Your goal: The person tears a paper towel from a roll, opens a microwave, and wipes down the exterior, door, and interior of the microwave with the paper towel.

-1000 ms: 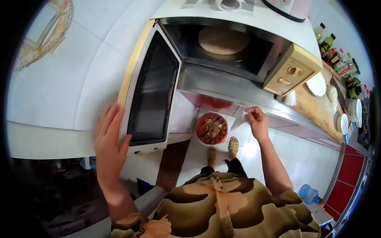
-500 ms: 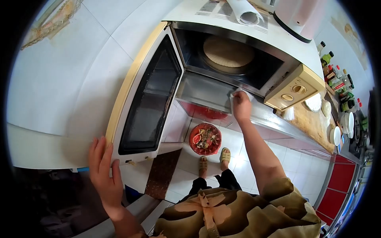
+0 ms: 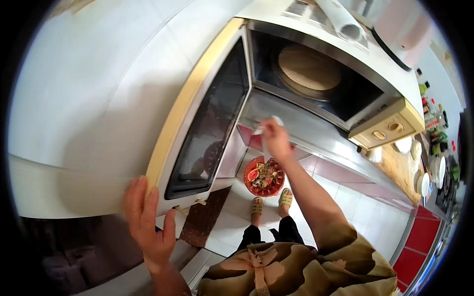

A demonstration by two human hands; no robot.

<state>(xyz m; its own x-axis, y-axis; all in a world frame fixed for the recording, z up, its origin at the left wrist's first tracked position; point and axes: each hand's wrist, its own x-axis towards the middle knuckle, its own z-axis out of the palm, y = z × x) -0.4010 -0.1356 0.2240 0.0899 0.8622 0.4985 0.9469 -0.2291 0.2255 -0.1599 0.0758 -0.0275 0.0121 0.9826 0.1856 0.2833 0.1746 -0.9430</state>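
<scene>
My right hand (image 3: 276, 138) is closed on a crumpled white tissue (image 3: 264, 129), close to the front edge of the steel counter (image 3: 271, 111). Part of the tissue hangs below the fingers. My left hand (image 3: 148, 222) lies with fingers stretched out along the outer edge of the open microwave door (image 3: 197, 123), its thumb held apart. Inside the microwave (image 3: 405, 118) sits a round, flat tan disc (image 3: 308, 69); I cannot make out what it is.
On the floor, a red-lined bin (image 3: 254, 186) holds food scraps. A paper roll (image 3: 340, 22) and a pink kettle (image 3: 402, 29) stand on the microwave. To the right are a wooden board (image 3: 395, 170), a white bowl (image 3: 423, 184) and several bottles (image 3: 437, 118).
My right hand has moved left with the tissue, from below the microwave opening towards the door and counter edge. My left hand stays at the door's edge. The camera view has shifted.
</scene>
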